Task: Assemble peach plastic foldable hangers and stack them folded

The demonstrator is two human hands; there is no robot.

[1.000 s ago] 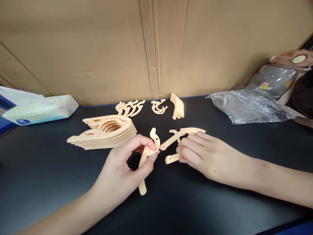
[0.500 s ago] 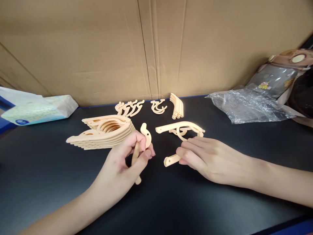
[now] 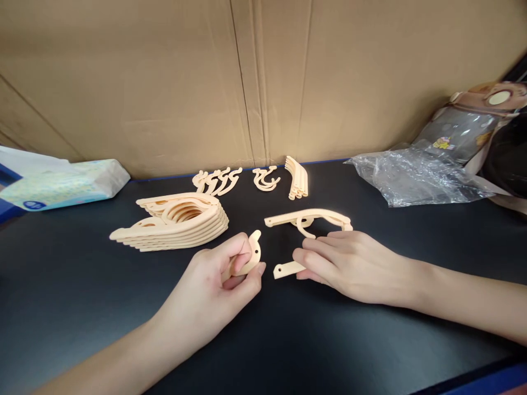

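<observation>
My left hand [image 3: 214, 291] is closed around a cream plastic hook piece [image 3: 249, 257], whose rounded end with a small hole sticks out past my fingers. My right hand [image 3: 349, 266] rests on the black table [image 3: 82, 307], fingers curled over a folded cream hanger arm piece [image 3: 307, 219]. Its lower bar [image 3: 286, 269] pokes out from under my fingertips, a short gap from the hook piece. A stack of curved cream hanger bodies [image 3: 177, 222] lies just left of my left hand.
Small cream hooks [image 3: 216, 180], another hook pair [image 3: 265, 178] and a bundle of curved bars [image 3: 297, 178] lie by the cardboard wall [image 3: 247, 77]. A tissue pack [image 3: 61, 184] is far left. Crumpled clear plastic [image 3: 415, 175] and a bag [image 3: 473, 126] lie right.
My left hand turned the hook piece from upright to lying low in my fingers, its long end now hidden. The right hand's hanger piece swung flatter on the table.
</observation>
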